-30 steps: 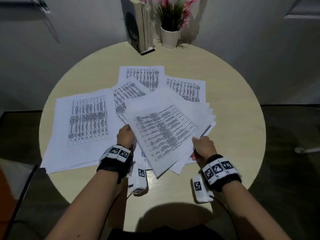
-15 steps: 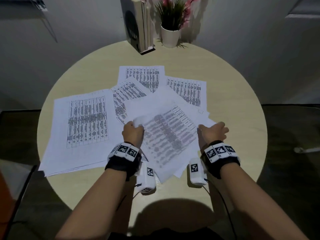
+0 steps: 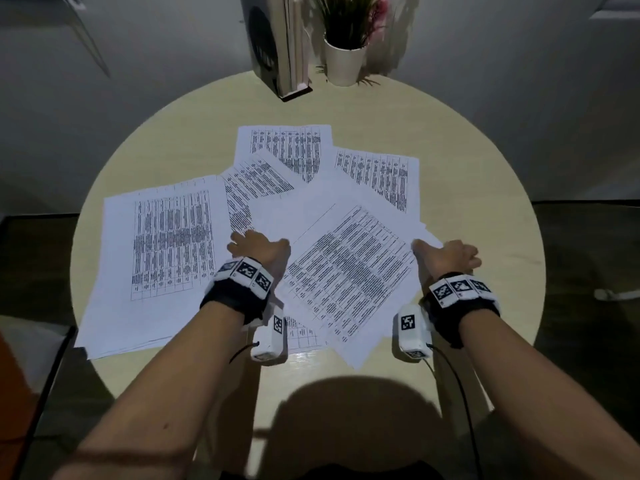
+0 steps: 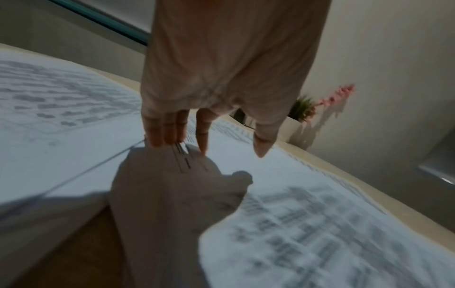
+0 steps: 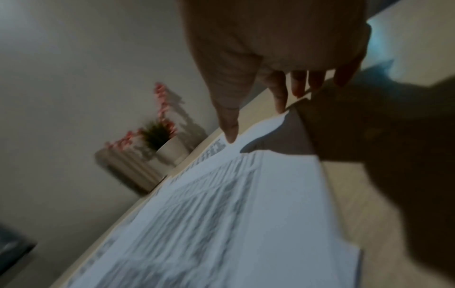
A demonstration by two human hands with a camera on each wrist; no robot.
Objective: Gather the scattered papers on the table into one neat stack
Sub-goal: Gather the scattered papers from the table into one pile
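Observation:
Printed sheets lie scattered over a round table. A loose, skewed bundle of papers lies flat at the centre, its top page showing a table of text. My left hand rests at the bundle's left edge. Its straight fingers touch the paper and the thumb is spread apart. My right hand is at the bundle's right corner, fingers extended down to the paper edge. A larger stack lies at the left. Single sheets lie farther back.
A potted plant with pink flowers and an upright book-like box stand at the table's far edge. Bare tabletop shows to the right of the papers and along the near edge. Dark floor surrounds the table.
The bundle that both hands held tilted above the table now lies flat on it. Both hands have let go and moved forward to its left and right edges, fingers straightened.

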